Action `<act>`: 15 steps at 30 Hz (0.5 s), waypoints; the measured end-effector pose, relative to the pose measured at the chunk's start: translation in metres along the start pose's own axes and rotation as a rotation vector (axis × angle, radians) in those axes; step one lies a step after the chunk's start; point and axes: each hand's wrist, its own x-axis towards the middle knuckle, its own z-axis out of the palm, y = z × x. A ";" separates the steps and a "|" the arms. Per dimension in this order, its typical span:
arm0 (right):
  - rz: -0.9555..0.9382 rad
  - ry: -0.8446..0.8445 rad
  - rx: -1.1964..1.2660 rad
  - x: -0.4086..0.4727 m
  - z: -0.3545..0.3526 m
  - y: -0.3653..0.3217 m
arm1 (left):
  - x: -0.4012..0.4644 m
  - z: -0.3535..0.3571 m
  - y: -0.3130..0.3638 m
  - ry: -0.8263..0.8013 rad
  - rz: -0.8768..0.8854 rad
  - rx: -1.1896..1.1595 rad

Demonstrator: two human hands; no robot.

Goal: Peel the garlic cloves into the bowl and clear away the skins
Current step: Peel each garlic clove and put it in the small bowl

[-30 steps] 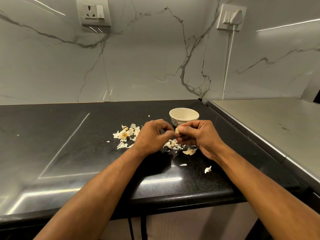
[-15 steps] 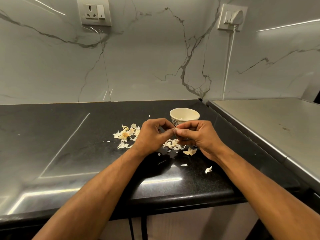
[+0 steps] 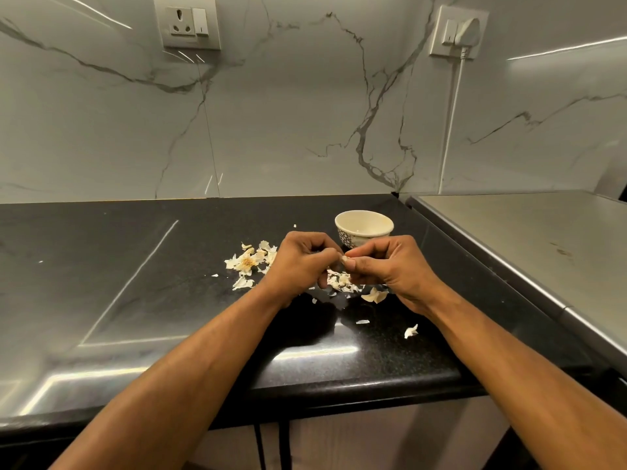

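black countertop [image 3: 169, 300] edge lying nearest, below both forearms. loose skin flake [image 3: 411, 331] lying just under right wrist. left hand [image 3: 298, 266] and right hand [image 3: 386, 266] meeting fingertip to fingertip above counter, both curled closed, pinching small garlic clove [image 3: 343, 258] between them. skin pile [image 3: 342, 283] lying directly beneath hands; second skin pile [image 3: 249, 261] lying just left of left hand. bowl [image 3: 363, 228] standing upright just beyond right hand, contents not discernible. steel surface [image 3: 543, 249] lying right of right hand. wall sockets [image 3: 186, 22] sitting far beyond hands.
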 end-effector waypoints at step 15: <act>0.025 -0.076 0.090 -0.003 0.000 -0.005 | -0.002 0.001 0.005 0.002 -0.136 -0.127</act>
